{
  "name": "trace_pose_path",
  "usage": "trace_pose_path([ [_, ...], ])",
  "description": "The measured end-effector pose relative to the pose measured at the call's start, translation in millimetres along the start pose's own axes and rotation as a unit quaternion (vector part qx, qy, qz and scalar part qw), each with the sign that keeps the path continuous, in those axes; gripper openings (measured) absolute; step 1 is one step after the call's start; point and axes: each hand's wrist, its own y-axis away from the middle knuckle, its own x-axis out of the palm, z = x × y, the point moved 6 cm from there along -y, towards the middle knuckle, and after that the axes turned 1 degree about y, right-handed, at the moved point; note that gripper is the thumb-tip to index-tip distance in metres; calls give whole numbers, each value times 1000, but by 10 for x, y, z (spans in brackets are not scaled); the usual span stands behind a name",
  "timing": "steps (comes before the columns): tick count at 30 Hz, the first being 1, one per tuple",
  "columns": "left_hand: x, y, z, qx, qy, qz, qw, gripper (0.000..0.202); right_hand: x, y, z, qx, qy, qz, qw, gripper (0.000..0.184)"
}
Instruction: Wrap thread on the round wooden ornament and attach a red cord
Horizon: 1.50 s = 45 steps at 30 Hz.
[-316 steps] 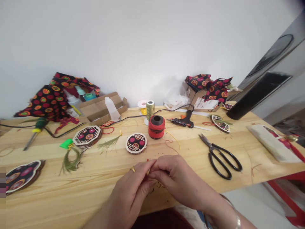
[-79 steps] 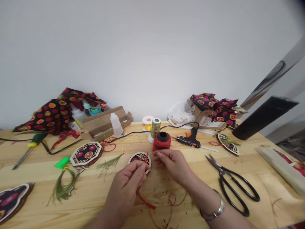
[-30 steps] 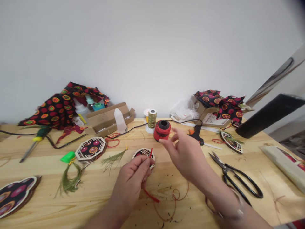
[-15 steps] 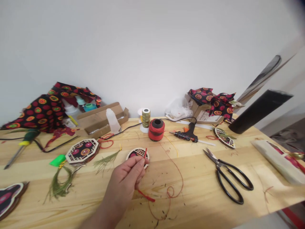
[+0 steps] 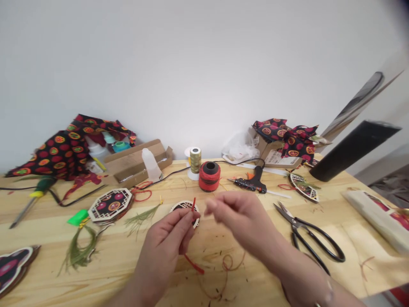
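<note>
My left hand is closed, pinching a short red cord upright between thumb and fingers; the cord's lower end trails onto the wooden table. Just behind its fingertips lies a round wooden lattice ornament, partly hidden. My right hand hovers a little to the right of the cord, fingers pointing left and smeared by motion. A loose thin red thread curls on the table below both hands. A red thread spool stands behind them.
Black scissors lie right; a glue gun and gold spool stand behind. Left: an octagonal ornament, green feathers, a screwdriver, a cardboard box, patterned fabric. A black roll lies far right.
My right hand, out of view half a second ago, has come back beside my left hand's fingertips. My left hand keeps its pinch on the red cord.
</note>
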Motion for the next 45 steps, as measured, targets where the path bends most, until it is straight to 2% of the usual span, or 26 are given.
trace_pose_path([
  [2,72,5,-76,23,-25,16,999,22,-73,-130,-169,51,-45,30,997,25],
  [4,138,-5,-98,31,-37,32,998,21,-39,-224,-323,102,-105,62,987,25],
  [6,183,-32,-69,28,-34,44,998,21,11,-262,-409,120,-148,75,979,26],
  [10,200,-97,27,28,-26,44,998,21,29,-246,-470,127,-167,51,976,23],
  [16,208,-98,79,27,-44,49,997,20,36,-262,-485,103,-196,46,974,18],
  [20,218,-88,114,-15,-21,66,997,21,28,-269,-517,74,-188,51,978,18],
  [27,244,-67,114,-42,-18,98,994,22,-212,-312,-508,50,-164,-42,984,22],
  [34,306,13,127,-80,-8,134,988,21,-397,-343,-494,29,-171,-78,982,29],
  [37,338,39,151,-89,-18,172,981,21,-464,-370,-532,24,-182,-91,979,28],
  [41,375,116,170,-103,-61,251,961,24,-549,-402,-551,18,-197,-116,973,28],
  [43,413,179,127,-75,-93,324,939,25,-577,-406,-526,13,-203,-118,972,28],
  [45,450,241,27,2,-97,404,910,31,-593,-398,-486,6,-210,-110,972,27],
])
